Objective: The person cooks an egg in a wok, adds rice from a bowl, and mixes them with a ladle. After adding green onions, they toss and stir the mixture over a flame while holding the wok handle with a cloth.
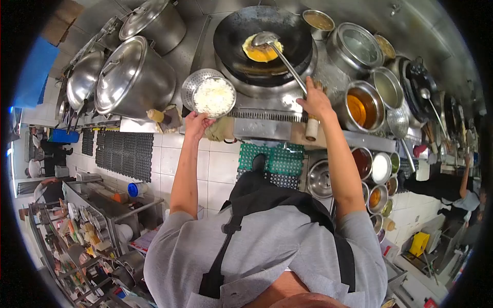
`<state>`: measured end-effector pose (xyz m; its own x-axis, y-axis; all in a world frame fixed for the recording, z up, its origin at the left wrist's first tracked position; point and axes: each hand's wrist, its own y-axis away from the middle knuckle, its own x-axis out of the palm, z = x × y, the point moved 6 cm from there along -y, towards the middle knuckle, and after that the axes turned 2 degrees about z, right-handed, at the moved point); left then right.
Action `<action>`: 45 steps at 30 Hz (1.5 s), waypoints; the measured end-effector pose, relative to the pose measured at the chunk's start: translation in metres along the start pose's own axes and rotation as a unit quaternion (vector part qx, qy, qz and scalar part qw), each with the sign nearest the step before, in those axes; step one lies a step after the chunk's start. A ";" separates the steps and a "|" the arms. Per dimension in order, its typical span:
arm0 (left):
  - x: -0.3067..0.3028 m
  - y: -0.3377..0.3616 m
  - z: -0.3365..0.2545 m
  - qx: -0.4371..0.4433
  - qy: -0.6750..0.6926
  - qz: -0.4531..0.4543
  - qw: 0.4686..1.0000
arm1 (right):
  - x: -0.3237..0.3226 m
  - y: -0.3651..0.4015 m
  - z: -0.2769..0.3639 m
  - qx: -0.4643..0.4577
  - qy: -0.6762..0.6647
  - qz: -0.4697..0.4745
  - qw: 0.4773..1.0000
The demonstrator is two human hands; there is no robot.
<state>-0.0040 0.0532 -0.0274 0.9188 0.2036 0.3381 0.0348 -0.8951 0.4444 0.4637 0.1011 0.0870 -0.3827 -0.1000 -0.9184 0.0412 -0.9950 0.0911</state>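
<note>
My left hand grips the near rim of a metal bowl filled with white rice. Partly behind that bowl is a perforated metal strainer. My right hand is closed around the handle of a long ladle, whose wooden end sticks out below the palm. The ladle's head rests on yellow egg in a black wok. The egg lies spread out in the wok's bottom, partly covered by the ladle.
Large lidded pots stand to the left. On the right are a pot of amber liquid, other metal pots and a skimmer. Several seasoning containers sit lower right. Other people are at the far sides.
</note>
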 end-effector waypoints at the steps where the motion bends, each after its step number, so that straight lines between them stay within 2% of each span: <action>1: -0.005 0.004 0.020 -0.010 0.025 -0.031 0.999 | 0.012 0.009 -0.014 0.013 -0.007 0.010 1.000; 2: -0.011 0.010 0.041 -0.023 0.048 -0.062 0.997 | 0.025 0.022 -0.031 0.029 -0.014 0.020 0.999; 3: -0.027 -0.113 -0.078 0.051 0.031 -0.063 0.996 | 0.018 -0.103 0.026 -0.026 -0.071 -0.077 0.994; 5: -0.043 -0.126 -0.040 0.012 0.044 -0.120 0.992 | 0.037 -0.064 0.014 -0.056 -0.117 -0.102 0.986; 8: -0.073 -0.149 -0.002 -0.043 0.041 -0.137 0.989 | 0.043 -0.025 0.023 -0.029 -0.264 -0.103 0.959; 9: -0.078 -0.152 0.001 -0.053 0.042 -0.147 0.987 | 0.043 -0.015 0.030 0.032 -0.393 -0.031 0.918; 10: -0.075 -0.157 0.000 -0.050 0.056 -0.126 0.989 | 0.029 -0.006 0.044 0.090 -0.512 0.034 0.854; 11: -0.074 -0.156 -0.002 -0.046 0.068 -0.103 0.991 | 0.018 0.005 0.059 0.144 -0.619 0.096 0.766; 12: -0.075 -0.154 -0.006 -0.043 0.078 -0.079 0.993 | 0.005 0.016 0.070 0.147 -0.679 0.107 0.711; 15: -0.076 -0.107 -0.028 -0.036 0.003 -0.131 0.991 | -0.020 0.062 0.057 0.151 -0.814 0.112 0.549; 18: -0.053 -0.069 -0.048 0.001 -0.108 -0.115 0.987 | -0.051 0.130 0.033 0.133 -0.852 0.036 0.505; 19: -0.045 -0.059 -0.051 0.014 -0.127 -0.099 0.987 | -0.064 0.156 0.029 0.169 -0.853 -0.016 0.494; 21: -0.017 -0.044 -0.046 -0.010 -0.120 -0.045 0.992 | -0.083 0.194 0.014 0.230 -0.802 -0.076 0.546; 22: -0.006 -0.040 -0.043 -0.019 -0.117 -0.026 0.993 | -0.092 0.205 0.011 0.283 -0.745 -0.111 0.593; 23: 0.005 -0.043 -0.041 -0.005 -0.137 -0.006 0.991 | -0.088 0.215 -0.004 0.307 -0.664 -0.139 0.667; 25: 0.039 -0.052 -0.044 0.029 -0.173 0.031 0.984 | -0.086 0.222 -0.028 0.331 -0.548 -0.163 0.751; 26: 0.061 -0.058 -0.048 0.042 -0.205 0.045 0.977 | -0.081 0.225 -0.037 0.341 -0.533 -0.166 0.756; 28: 0.092 -0.090 -0.043 0.145 -0.203 0.121 0.961 | -0.068 0.225 -0.050 0.358 -0.508 -0.171 0.765; 30: 0.154 -0.085 -0.067 0.281 -0.323 0.123 0.895 | -0.066 0.220 -0.050 0.361 -0.477 -0.183 0.780; 31: 0.185 -0.077 -0.081 0.346 -0.339 0.105 0.868 | -0.065 0.218 -0.051 0.363 -0.462 -0.188 0.787; 32: 0.211 -0.067 -0.093 0.409 -0.353 0.087 0.837 | -0.062 0.218 -0.052 0.357 -0.463 -0.187 0.790; 35: 0.266 -0.050 -0.107 0.541 -0.450 0.112 0.702 | -0.063 0.216 -0.044 0.371 -0.505 -0.178 0.759; 38: 0.273 -0.082 -0.071 0.366 -0.595 0.183 0.692 | -0.058 0.219 -0.041 0.336 -0.596 -0.162 0.711; 41: 0.274 -0.082 -0.064 0.428 -0.572 0.164 0.680 | -0.067 0.226 -0.024 0.329 -0.665 -0.177 0.647; 42: 0.275 -0.081 -0.065 0.420 -0.576 0.164 0.682 | -0.069 0.228 -0.019 0.325 -0.673 -0.177 0.640; 45: 0.275 -0.078 -0.065 0.396 -0.583 0.160 0.692 | -0.087 0.236 0.001 0.284 -0.750 -0.159 0.576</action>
<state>0.2208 0.2052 0.0846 0.6065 -0.0997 -0.7888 -0.4625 -0.8512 -0.2480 0.5061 -0.1246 0.1889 -0.6723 0.6212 0.4026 -0.3975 -0.7618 0.5115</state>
